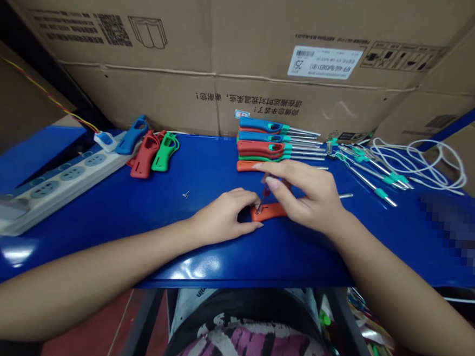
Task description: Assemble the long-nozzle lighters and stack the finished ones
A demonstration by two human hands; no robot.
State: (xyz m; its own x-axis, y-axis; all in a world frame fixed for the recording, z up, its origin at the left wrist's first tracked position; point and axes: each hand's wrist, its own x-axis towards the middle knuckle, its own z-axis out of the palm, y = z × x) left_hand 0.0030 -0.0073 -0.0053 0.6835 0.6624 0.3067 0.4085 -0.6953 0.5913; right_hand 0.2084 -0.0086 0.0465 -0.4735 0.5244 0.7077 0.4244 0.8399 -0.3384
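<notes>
An orange lighter body [272, 212] lies flat on the blue table [146, 204], its metal rod showing beyond my right hand. My left hand [230, 215] grips the body's left end between thumb and fingers. My right hand [311, 199] is closed on a small screwdriver [266, 192] with a dark red handle, its tip down at the body's left end. Just behind is a stack of assembled lighters [262, 146] in blue, red, green and orange. A few small screws [186, 194] lie left of my hands.
Blue, red and green handle shells [143, 158] lie at the left beside a power strip [73, 174]. Metal rods with teal parts [370, 168] and a white cable [438, 154] are at the right. Cardboard [145, 95] stands behind.
</notes>
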